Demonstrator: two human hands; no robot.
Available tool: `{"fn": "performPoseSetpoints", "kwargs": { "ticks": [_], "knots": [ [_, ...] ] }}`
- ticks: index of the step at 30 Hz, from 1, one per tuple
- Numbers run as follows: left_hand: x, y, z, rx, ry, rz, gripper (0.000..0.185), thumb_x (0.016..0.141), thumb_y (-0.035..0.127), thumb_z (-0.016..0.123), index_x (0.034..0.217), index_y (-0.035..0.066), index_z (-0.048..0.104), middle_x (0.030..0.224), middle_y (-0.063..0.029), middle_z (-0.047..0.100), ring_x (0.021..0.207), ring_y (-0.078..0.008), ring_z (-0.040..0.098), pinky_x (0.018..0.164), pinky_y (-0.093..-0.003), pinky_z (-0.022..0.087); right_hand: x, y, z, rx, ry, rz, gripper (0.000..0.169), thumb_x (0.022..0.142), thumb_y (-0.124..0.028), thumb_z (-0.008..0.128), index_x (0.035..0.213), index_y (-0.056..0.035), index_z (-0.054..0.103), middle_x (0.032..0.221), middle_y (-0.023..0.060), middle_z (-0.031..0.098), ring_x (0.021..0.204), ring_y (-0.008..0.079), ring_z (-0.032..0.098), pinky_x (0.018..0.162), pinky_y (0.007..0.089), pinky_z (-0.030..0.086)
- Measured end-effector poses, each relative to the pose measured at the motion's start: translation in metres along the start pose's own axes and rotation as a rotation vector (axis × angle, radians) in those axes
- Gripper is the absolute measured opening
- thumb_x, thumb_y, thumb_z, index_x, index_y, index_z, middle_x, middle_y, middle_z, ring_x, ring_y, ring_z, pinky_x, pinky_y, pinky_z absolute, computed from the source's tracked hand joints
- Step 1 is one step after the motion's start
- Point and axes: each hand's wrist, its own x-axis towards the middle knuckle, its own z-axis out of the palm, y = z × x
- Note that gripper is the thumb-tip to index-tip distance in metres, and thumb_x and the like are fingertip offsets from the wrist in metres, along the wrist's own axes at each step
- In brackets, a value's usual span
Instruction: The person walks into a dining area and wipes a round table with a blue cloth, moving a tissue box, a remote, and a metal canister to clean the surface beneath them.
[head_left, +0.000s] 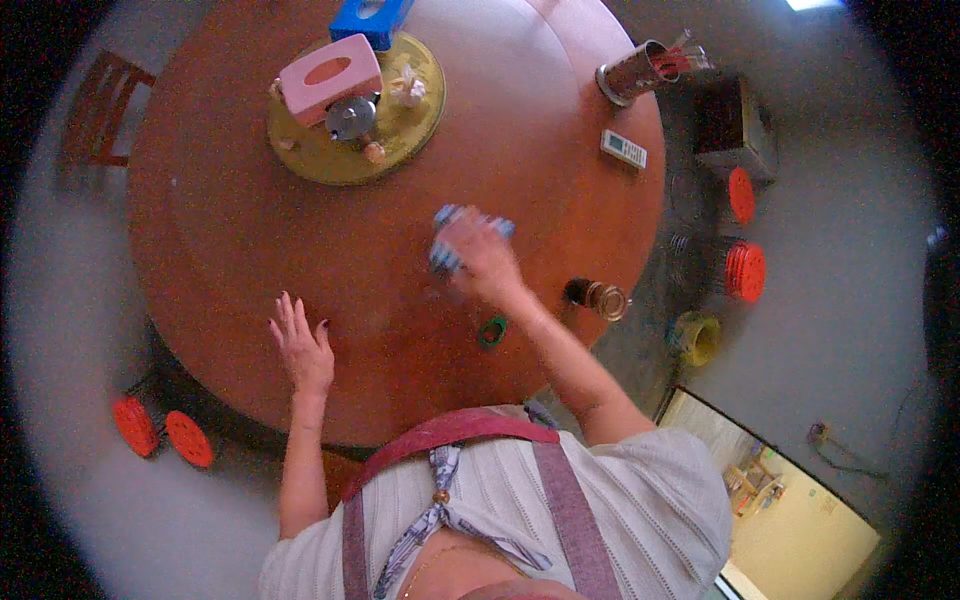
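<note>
Under my right hand (480, 251) is a blue and white striped cloth (445, 259), pressed to the top of a round wooden table (360, 255). The hand is blurred and its fingertips are partly hard to make out. My left hand (304, 349) is at the table's near left part, fingers spread and holding nothing; whether it touches the wood I cannot tell. A green ring (493, 331) lies on the table below my right wrist. To the right of my forearm stands a jar with a brown lid (609, 301), close to the table edge.
A yellow round tray (315, 169) holds a pink tissue box (330, 75), a metal-lidded pot (351, 118) and crumpled tissue (409, 86). Behind is a blue tissue box (367, 26). At right are a remote control (623, 149) and a metal canister (634, 73). Red stools (745, 271) stand beyond.
</note>
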Motion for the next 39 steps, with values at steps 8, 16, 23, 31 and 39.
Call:
{"fn": "performPoseSetpoints", "kwargs": {
  "ticks": [8,16,23,31,39],
  "knots": [
    [-0.018,0.041,0.015,-0.119,-0.095,0.057,0.056,0.1,0.021,0.056,0.148,-0.003,0.037,0.163,-0.0193,0.023,0.152,-0.0358,0.018,0.123,-0.0552,0.012,0.051,0.113,0.0,-0.4,0.521,0.739,0.065,0.09,-0.033,0.064,0.146,-0.0046,0.045,0.156,0.0202,0.036,0.147,0.0442,0.026,0.116,0.0615,0.024],
    [-0.03,0.028,0.04,-0.042,-0.073,-0.006,0.063,0.1,0.023,0.056,0.154,0.001,0.031,0.164,-0.0141,0.023,0.153,-0.0301,0.018,0.123,-0.0552,0.011,0.024,0.095,0.008,-0.19,0.442,0.711,0.073,0.089,-0.04,0.063,0.151,-0.0104,0.039,0.163,0.019,0.023,0.152,0.0411,0.013,0.117,0.0661,0.016],
    [-0.016,0.021,0.052,0.071,-0.156,0.051,0.061,0.102,0.025,0.053,0.155,0.003,0.031,0.165,-0.0101,0.023,0.153,-0.0277,0.019,0.123,-0.0565,0.009,0.186,0.168,-0.016,-0.299,0.449,0.539,0.062,0.094,-0.048,0.056,0.144,-0.0125,0.049,0.158,0.0152,0.035,0.147,0.0423,0.025,0.113,0.0696,0.018],
    [-0.01,-0.003,0.042,0.186,-0.152,-0.071,0.062,0.103,0.026,0.052,0.156,0.004,0.028,0.167,-0.0094,0.019,0.154,-0.0251,0.017,0.123,-0.0556,0.009,0.045,0.005,0.025,0.102,0.053,-0.159,0.079,0.072,-0.027,0.079,0.144,-0.0144,0.049,0.156,0.02,0.036,0.146,0.0427,0.029,0.118,0.0602,0.022],
    [0.037,-0.055,0.038,0.327,-0.147,-0.091,0.062,0.105,0.033,0.048,0.156,0.004,0.03,0.166,-0.0076,0.021,0.153,-0.0258,0.02,0.123,-0.0565,0.007,0.055,0.139,-0.006,-0.356,0.594,0.777,0.066,0.089,-0.034,0.064,0.145,-0.0045,0.046,0.156,0.0223,0.036,0.146,0.0457,0.026,0.114,0.0651,0.024]
  ]
}}
